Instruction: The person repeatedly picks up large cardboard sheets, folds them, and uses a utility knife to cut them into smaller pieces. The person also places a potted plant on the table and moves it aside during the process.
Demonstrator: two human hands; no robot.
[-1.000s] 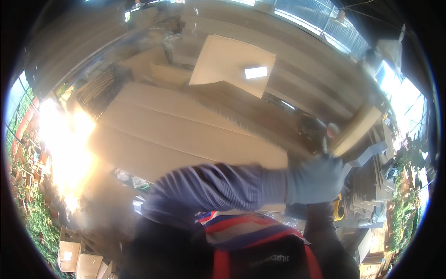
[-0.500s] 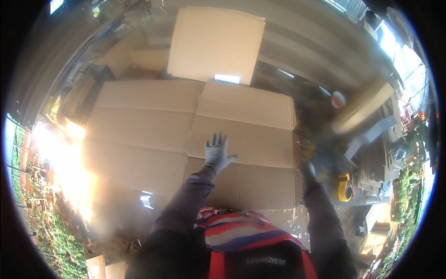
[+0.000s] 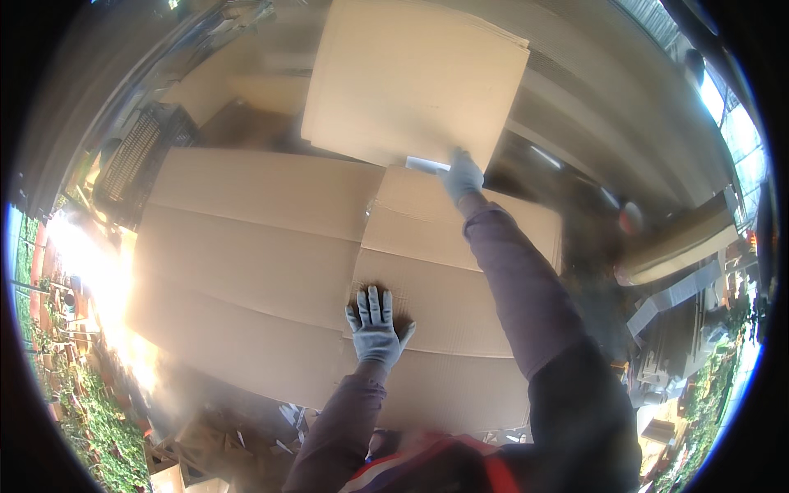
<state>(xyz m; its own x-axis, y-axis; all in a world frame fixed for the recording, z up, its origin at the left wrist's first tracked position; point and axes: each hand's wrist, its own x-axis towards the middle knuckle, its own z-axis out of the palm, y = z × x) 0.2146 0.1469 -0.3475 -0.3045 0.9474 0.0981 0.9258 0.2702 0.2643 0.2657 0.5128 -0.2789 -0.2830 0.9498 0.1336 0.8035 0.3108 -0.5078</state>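
Note:
My left hand (image 3: 378, 330), in a grey work glove, lies flat with fingers spread on a wide creased cardboard sheet (image 3: 271, 238). It rests close to where that sheet meets the flap panels on the right (image 3: 448, 308). Stretched far forward, my gloved right hand (image 3: 463, 177) is at the near edge of a stack of flat cardboard (image 3: 415, 82). Its fingers are blurred, so whether they grip the edge is unclear. Just left of it shows a bright white patch (image 3: 427, 164) below the stack.
A dark plastic crate (image 3: 141, 168) stands at the far left. More cardboard (image 3: 678, 255) and piled flat pieces (image 3: 678, 333) are at the right. Paper scraps (image 3: 292, 415) lie below the sheet's near edge. Strong sunlight glares along the left side.
My right hand has gone from the sheet's right edge forward to the far stack. My left hand has come nearer and now presses flat. The view has shifted; my right arm covers more.

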